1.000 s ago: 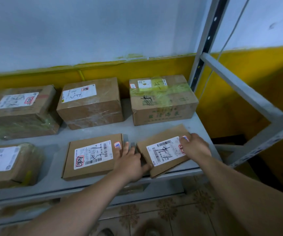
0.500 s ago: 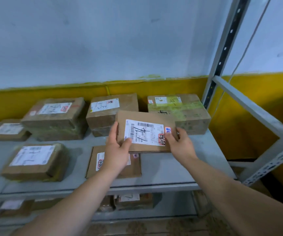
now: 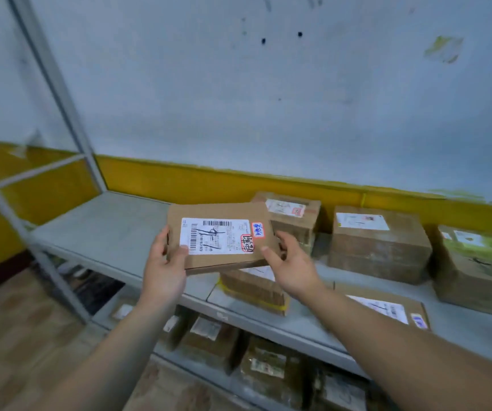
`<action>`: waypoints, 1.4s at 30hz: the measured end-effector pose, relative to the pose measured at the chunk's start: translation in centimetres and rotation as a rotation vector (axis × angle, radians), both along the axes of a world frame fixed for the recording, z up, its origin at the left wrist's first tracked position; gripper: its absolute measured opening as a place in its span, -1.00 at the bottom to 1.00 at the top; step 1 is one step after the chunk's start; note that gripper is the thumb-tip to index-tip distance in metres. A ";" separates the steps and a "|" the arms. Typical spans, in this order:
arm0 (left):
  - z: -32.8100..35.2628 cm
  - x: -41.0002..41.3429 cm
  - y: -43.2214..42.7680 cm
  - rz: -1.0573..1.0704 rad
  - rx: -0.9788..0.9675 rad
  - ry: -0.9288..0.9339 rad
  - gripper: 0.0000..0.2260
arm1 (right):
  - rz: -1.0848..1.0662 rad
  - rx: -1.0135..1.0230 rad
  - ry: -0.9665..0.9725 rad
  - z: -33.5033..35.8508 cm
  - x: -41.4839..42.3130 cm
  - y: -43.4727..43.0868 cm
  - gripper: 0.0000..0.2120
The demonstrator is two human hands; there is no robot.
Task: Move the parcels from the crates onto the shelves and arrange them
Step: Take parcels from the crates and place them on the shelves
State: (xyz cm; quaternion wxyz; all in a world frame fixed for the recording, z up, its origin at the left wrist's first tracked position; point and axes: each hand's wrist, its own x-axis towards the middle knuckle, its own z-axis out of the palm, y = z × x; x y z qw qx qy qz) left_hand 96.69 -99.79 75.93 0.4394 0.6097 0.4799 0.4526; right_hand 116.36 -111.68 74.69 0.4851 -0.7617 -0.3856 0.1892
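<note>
A flat parcel (image 3: 221, 237) hangs in the air over the front of the shelf (image 3: 105, 226), label up and slightly tilted, clear of the board. The left hand (image 3: 164, 268) grips its left end, thumb pressed on the label and fingers curled underneath. The right hand (image 3: 292, 268) holds the right end the same way, thumb on top and fingers wrapped round the edge. Only the two short ends are held, so if either hand loosened early the parcel would likely swing down and fall past the front lip to the floor. Straight below sits a taped box (image 3: 253, 287) close to that lip. Lowering the parcel here could nudge the box outward, or leave the parcel perched on it and overhanging. To the right there is little room: two back boxes (image 3: 378, 244), a green-taped box (image 3: 481, 262) and another flat box (image 3: 387, 310) fill that side, and a corner could catch on them. The open room is to the left, where bare board runs to the post (image 3: 58, 93). That post and its cross bar close off the end, so a wide sweep left could strike metal. The lower boxes (image 3: 209, 336) lie well below and out of the way.
</note>
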 end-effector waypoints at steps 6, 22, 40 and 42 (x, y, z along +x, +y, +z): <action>0.1 -10.5 7.0 0.107 -0.067 -0.026 -0.54 | 0.163 -0.114 -0.044 -0.7 -9.4 8.1 -0.39; -4.8 -13.7 26.9 0.206 -0.226 0.009 -0.52 | 0.229 -0.522 -0.101 -9.7 -10.6 28.6 -0.37; -14.5 -7.8 43.2 -0.534 -0.160 0.452 -0.48 | -0.116 -0.949 -0.392 -18.9 -13.6 26.9 -0.29; -14.7 -7.3 43.8 -0.610 -0.129 0.505 -0.47 | -0.150 -0.982 -0.395 -18.7 -13.8 26.7 -0.27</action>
